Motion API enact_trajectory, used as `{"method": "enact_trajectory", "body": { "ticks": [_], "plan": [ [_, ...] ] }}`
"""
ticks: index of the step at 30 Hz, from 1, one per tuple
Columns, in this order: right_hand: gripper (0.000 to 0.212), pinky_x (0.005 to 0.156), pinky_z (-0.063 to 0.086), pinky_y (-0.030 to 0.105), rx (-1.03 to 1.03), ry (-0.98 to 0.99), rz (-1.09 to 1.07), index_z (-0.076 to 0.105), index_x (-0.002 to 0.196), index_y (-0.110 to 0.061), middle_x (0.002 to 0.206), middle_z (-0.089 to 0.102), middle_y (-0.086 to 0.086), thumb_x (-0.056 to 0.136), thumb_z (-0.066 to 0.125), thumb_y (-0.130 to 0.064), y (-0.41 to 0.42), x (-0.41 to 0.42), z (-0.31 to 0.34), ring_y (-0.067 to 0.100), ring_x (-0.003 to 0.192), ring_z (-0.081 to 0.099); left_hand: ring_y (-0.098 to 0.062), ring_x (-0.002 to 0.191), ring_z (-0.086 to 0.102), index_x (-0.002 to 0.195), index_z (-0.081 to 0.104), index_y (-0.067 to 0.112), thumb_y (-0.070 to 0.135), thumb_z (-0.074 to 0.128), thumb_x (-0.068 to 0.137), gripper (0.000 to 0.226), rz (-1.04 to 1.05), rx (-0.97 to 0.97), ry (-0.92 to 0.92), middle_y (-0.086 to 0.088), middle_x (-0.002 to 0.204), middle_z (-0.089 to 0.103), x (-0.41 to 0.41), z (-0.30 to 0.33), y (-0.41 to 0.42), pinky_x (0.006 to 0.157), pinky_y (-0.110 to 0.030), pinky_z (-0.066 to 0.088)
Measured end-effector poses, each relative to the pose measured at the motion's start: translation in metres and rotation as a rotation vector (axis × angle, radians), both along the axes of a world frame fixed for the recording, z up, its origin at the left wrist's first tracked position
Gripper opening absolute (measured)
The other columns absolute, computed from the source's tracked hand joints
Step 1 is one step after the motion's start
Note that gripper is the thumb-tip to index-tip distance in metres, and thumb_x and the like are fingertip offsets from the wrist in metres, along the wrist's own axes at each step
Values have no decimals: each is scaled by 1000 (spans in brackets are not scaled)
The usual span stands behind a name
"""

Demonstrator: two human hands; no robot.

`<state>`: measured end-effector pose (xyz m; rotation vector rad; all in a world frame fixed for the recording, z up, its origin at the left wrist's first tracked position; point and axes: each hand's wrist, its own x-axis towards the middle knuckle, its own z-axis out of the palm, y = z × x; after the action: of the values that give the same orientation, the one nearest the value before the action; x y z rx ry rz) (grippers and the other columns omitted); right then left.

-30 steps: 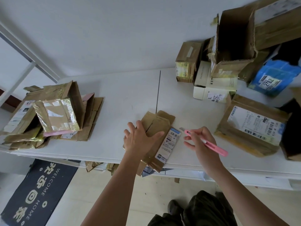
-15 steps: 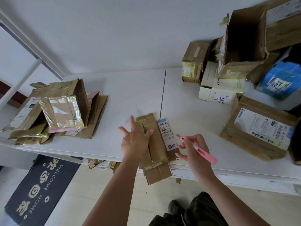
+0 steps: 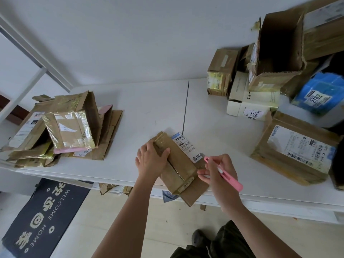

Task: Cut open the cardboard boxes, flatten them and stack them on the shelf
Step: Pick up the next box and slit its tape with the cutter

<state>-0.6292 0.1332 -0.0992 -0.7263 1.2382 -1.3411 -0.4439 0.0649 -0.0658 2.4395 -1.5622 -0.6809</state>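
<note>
Cardboard box (image 3: pixel 176 164), now turned lengthwise at centre frame over the table (image 3: pixel 149 112) edge, is gripped by the left hand (image 3: pixel 151 161) while the right hand (image 3: pixel 220 174), pinching the pink cutter (image 3: pixel 226 175), has closed in, so cutting appears imminent.

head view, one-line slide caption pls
Left hand steadies a small cardboard box while right hand holds a pink cutter.
</note>
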Motion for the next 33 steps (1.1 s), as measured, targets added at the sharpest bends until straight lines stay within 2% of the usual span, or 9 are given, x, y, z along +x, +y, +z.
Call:
{"method": "enact_trajectory", "body": {
  "ticks": [5, 7, 10, 12, 14, 16, 20, 26, 33],
  "plan": [
    [11, 79, 60, 38, -97, -38, -20, 50, 95, -7, 101, 71, 5, 99, 55, -17, -24, -7, 11, 22, 101, 71, -32, 115, 55, 128, 45, 5, 64, 63, 83, 76, 154, 111, -21, -11, 123, 53, 9, 11, 4, 87, -43, 48],
    [10, 82, 60, 39, -106, -61, 20, 49, 96, -7, 100, 71, 5, 100, 54, -15, -37, -7, 14, 25, 101, 71, -33, 119, 53, 131, 39, 5, 60, 62, 86, 75, 123, 46, -120, -11, 129, 46, 7, 10, 10, 92, -45, 47],
    [9, 86, 59, 40, -115, -66, 91, 47, 95, -6, 99, 71, 4, 100, 52, -12, -51, 0, 13, 25, 104, 71, -27, 137, 38, 143, 33, 16, 27, 58, 95, 55, -150, -226, -137, -2, 147, 34, 4, 2, 13, 115, -49, 27],
    [9, 85, 59, 39, -133, -61, 115, 47, 95, -5, 94, 72, 0, 100, 52, -11, -54, 4, 9, 23, 106, 70, -26, 146, 25, 145, 37, 24, 18, 52, 97, 51, -339, -248, -19, 5, 152, 35, 4, -4, 13, 120, -50, 15],
    [10, 83, 60, 36, -160, -54, 106, 47, 95, -6, 92, 71, -1, 100, 52, -12, -54, 4, 5, 19, 105, 69, -19, 152, 4, 152, 30, 26, 39, 61, 94, 67, -407, -153, 64, 9, 161, 22, 6, -10, 14, 123, -44, -4],
    [10, 81, 60, 34, -172, -27, 74, 49, 93, -8, 90, 70, -1, 99, 54, -14, -51, 1, -2, 14, 100, 70, -16, 151, -10, 156, 18, 26, 60, 70, 78, 100, -445, -62, 92, 11, 164, 7, 11, -14, 13, 119, -40, -15],
    [11, 83, 60, 42, -99, 48, 38, 54, 89, -13, 90, 71, -2, 99, 57, -16, -42, -1, -19, 12, 94, 70, -18, 150, -19, 157, 8, 26, 59, 82, 63, 125, -504, 33, 125, 7, 165, -6, 18, -11, 6, 119, -45, -18],
    [11, 84, 58, 50, -89, 137, 61, 56, 89, -17, 92, 71, -2, 99, 58, -19, -42, 3, -24, 16, 93, 69, -19, 150, -17, 157, 10, 25, 55, 82, 67, 119, -501, -7, 130, 5, 166, -3, 17, -11, 9, 120, -47, -15],
    [12, 94, 54, 53, -27, 53, 108, 60, 85, -15, 89, 71, 1, 96, 62, -19, -52, 0, -24, 17, 96, 70, -18, 150, -16, 157, 10, 25, 53, 85, 65, 122, -511, 4, 156, 5, 166, -2, 19, -12, 7, 120, -47, -15]
  ]
}}
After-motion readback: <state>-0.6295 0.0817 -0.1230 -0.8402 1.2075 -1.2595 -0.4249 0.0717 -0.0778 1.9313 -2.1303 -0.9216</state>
